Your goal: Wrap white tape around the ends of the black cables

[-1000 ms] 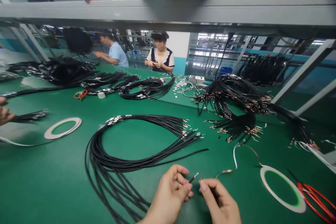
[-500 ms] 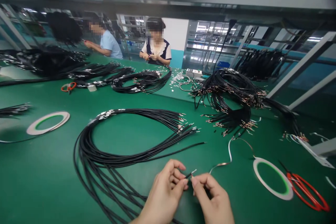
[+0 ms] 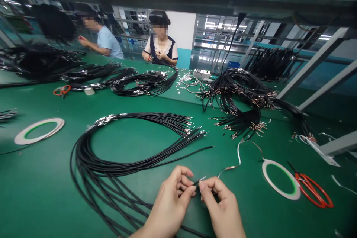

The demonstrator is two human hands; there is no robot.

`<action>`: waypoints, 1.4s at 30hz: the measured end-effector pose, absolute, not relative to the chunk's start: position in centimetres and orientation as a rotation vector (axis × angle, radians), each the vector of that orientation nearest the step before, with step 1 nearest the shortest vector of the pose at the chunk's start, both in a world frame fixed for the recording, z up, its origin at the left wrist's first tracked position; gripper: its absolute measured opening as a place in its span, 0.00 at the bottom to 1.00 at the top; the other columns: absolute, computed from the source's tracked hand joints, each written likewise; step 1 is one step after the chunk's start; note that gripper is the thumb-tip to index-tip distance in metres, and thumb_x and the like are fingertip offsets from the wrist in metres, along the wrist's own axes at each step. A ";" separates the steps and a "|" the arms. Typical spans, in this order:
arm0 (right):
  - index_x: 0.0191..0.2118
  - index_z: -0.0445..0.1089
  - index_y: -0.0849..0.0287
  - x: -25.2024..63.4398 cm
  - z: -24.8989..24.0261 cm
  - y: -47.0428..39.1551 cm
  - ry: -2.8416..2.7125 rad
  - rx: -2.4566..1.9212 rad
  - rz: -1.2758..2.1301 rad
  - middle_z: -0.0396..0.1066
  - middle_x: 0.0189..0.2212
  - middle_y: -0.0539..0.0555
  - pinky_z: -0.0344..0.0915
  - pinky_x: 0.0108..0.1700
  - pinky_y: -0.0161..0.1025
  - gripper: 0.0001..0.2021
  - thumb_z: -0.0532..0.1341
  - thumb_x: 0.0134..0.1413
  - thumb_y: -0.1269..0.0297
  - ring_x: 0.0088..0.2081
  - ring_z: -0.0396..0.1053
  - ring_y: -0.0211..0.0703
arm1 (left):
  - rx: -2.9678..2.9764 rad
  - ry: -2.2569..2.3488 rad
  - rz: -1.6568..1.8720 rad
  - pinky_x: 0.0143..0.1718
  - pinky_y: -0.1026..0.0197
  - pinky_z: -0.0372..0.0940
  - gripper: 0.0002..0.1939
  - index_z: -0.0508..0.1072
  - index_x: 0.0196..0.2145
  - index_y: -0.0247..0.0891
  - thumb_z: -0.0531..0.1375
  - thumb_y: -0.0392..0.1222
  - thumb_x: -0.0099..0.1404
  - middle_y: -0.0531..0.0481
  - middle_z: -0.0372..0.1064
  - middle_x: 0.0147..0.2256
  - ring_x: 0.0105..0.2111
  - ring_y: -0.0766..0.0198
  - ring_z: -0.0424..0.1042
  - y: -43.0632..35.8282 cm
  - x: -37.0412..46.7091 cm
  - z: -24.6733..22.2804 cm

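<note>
Green table; left hand pinched thin black terminal-tipped wire, right hand grip closed beside it; tip wanted steadying.

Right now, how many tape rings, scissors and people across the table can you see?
Tape rings: 2
Scissors: 2, red ones and orange ones
People across the table: 2
Total: 6

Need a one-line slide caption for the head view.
Left hand and right hand pinch a black wire's metal tip over a green table, beside a tape roll and red scissors.
</note>
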State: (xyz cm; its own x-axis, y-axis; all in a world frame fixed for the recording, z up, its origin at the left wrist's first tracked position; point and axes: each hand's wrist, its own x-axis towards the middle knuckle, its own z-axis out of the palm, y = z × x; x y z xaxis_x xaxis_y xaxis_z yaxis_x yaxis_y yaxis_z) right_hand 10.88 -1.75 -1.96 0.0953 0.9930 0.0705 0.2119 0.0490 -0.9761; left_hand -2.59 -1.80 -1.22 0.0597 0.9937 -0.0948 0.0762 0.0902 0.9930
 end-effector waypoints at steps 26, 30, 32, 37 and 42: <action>0.24 0.69 0.58 11.1 -1.6 -1.9 -1.298 -1.337 0.977 0.68 0.21 0.50 0.61 0.28 0.34 0.14 0.59 0.54 0.55 0.25 0.64 0.42 | 1.138 1.240 1.084 0.28 0.65 0.65 0.06 0.62 0.37 0.40 0.58 0.39 0.62 0.54 0.67 0.30 0.30 0.64 0.73 -1.8 -2.6 -1.1; 0.27 0.70 0.58 11.5 -1.4 -1.8 -1.245 -1.309 0.961 0.67 0.21 0.50 0.62 0.28 0.35 0.12 0.59 0.55 0.56 0.23 0.64 0.41 | 1.089 1.209 1.094 0.28 0.65 0.65 0.07 0.62 0.37 0.40 0.58 0.40 0.62 0.54 0.66 0.29 0.29 0.64 0.73 -1.8 -2.6 -1.2; 0.27 0.70 0.58 11.6 -1.5 -1.8 -1.235 -1.248 0.927 0.71 0.25 0.53 0.65 0.33 0.37 0.11 0.58 0.55 0.58 0.29 0.69 0.44 | 1.067 1.198 1.098 0.27 0.65 0.65 0.07 0.61 0.37 0.40 0.58 0.40 0.62 0.55 0.66 0.29 0.29 0.65 0.73 -1.8 -2.6 -1.2; 0.28 0.72 0.57 11.2 -1.9 -2.1 -1.346 -1.186 0.985 0.76 0.37 0.60 0.66 0.45 0.43 0.09 0.60 0.54 0.59 0.45 0.70 0.52 | 1.024 1.145 1.126 0.27 0.66 0.65 0.09 0.60 0.38 0.41 0.58 0.40 0.63 0.55 0.66 0.28 0.29 0.66 0.72 -1.8 -2.5 -1.1; 0.26 0.72 0.58 11.2 -2.2 -2.1 -1.312 -1.163 0.956 0.74 0.31 0.57 0.69 0.36 0.39 0.11 0.60 0.54 0.58 0.36 0.72 0.48 | 1.066 1.190 1.123 0.26 0.66 0.66 0.09 0.60 0.39 0.41 0.57 0.41 0.63 0.55 0.64 0.29 0.28 0.66 0.71 -1.8 -2.5 -1.2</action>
